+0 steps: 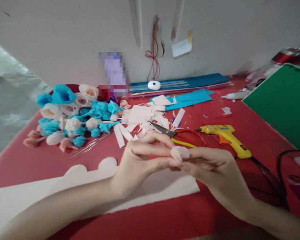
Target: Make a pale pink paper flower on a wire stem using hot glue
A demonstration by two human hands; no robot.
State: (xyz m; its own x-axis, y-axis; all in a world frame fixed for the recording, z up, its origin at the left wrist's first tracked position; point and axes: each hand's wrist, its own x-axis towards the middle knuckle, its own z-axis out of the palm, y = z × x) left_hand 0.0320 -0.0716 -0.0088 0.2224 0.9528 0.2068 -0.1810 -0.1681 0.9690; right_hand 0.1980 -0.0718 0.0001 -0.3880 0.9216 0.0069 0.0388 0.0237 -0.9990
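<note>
Red table [152, 220] stretches across the view, a pale wall [214, 26] beyond it at twelve o'clock. Toward eight o'clock from the hands lies a white paper sheet [164, 186]; toward ten, paper flowers [73, 124]. Left hand [138, 163] and right hand [217, 170] both pinch a small pale piece [179, 153], at the left's three o'clock and the right's ten.
</note>
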